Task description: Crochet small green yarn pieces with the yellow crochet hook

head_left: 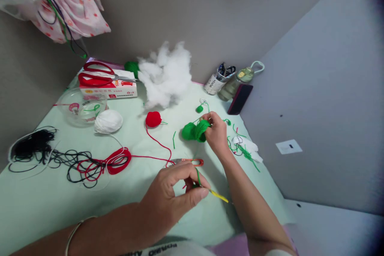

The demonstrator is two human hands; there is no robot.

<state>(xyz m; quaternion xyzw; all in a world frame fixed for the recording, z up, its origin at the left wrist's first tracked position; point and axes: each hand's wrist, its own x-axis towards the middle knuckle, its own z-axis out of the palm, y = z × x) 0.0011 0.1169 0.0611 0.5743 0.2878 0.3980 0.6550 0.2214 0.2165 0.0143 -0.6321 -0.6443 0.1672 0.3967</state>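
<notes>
My left hand [177,194] is pinched shut on a yellow crochet hook [219,196] with a strand of green yarn at its tip, low in the middle of the table. Farther back, my right hand [216,131] is closed on a skein of green yarn [195,131], touching its right end. A small red thread snip [192,162] lies between the two hands. A red crocheted piece [153,119] with a trailing red strand sits left of the green skein.
On the pale green table [45,204] lie tangled black and red cords [87,165], a white yarn ball [108,121], a clear bowl [78,107], red scissors [96,75] on a box, white stuffing [165,74], a pen can [216,81], a bottle [235,84], a phone [240,99].
</notes>
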